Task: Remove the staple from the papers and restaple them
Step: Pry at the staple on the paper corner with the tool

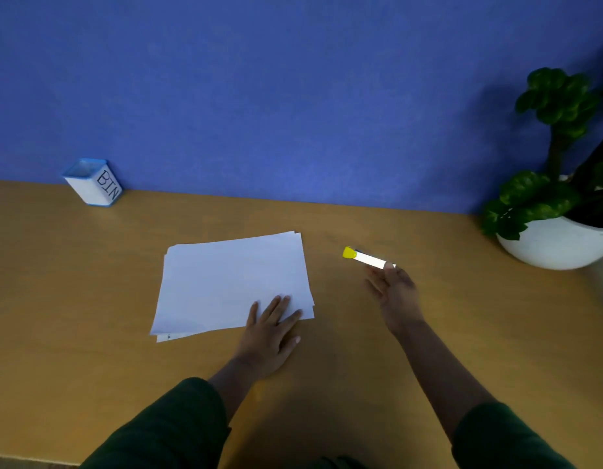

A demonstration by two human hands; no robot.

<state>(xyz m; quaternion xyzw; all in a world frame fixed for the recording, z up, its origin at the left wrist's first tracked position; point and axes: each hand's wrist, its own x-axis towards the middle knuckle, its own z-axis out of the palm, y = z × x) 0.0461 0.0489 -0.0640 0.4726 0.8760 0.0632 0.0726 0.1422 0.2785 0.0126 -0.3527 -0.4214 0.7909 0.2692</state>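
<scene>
The papers (232,282) lie mid-desk, pinned flat under the open left hand (269,333). Right of them, the right hand (393,292) reaches the stapler (364,258), fingers touching its end, perhaps not yet clenched. Better to grasp it firmly first.

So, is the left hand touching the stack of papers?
Touching. The head view shows the left hand lying flat, its fingers resting on the papers' near right corner.
</scene>
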